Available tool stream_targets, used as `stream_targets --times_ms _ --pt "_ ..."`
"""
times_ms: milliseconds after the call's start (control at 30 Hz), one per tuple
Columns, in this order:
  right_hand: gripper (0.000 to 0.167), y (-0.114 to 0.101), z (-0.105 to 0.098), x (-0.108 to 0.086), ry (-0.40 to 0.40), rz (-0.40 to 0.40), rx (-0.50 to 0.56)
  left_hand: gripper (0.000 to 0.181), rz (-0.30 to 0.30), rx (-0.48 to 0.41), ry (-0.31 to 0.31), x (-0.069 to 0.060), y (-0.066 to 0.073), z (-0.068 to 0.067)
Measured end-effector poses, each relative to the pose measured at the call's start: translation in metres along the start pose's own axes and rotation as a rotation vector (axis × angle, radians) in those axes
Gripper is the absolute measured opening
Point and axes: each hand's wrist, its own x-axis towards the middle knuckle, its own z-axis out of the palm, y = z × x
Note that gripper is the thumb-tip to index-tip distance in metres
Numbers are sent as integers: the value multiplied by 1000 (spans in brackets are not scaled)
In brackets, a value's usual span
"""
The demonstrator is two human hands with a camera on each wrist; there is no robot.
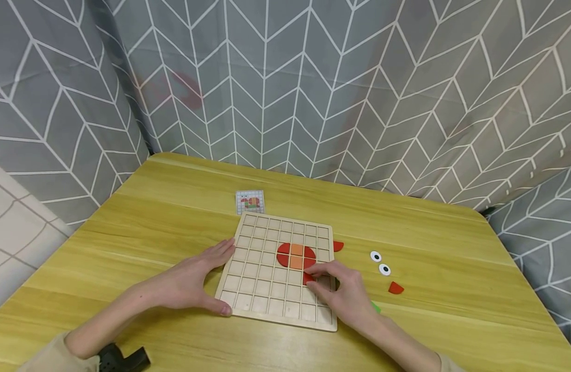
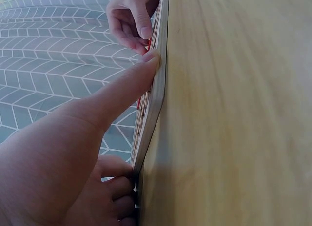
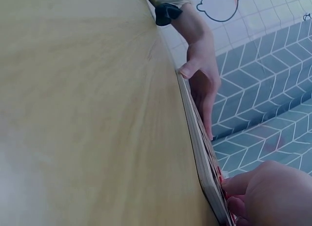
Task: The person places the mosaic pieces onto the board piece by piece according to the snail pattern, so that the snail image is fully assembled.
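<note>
The left hand [image 1: 188,281] spreads wide along the left edge of the grid board [image 1: 259,287] on the bench [image 1: 453,232]; the right hand [image 1: 343,289] pinches a red piece [image 1: 307,278] at the board's right part. Nearby lie a card [image 1: 250,201] and two eye discs [image 1: 376,257]; the right arm partly hides a green piece [image 1: 376,307].

No legible text, label, brand, number or sign anywhere.
</note>
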Motion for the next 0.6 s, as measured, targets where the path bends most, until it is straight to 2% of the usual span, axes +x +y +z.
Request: stream_targets --times_ms 200,333,433,600 --pt "29 4 -14 -1 30 -4 -1 127 6 -7 -4 0 0 1" --pt "34 12 -34 -1 84 9 -101 127 3 -10 -4 0 0 1" --pt "36 20 -49 -6 105 85 -165 127 3 -7 0 0 0 1" --pt "32 30 -65 -16 70 235 -165 127 8 0 1 0 -1 1"
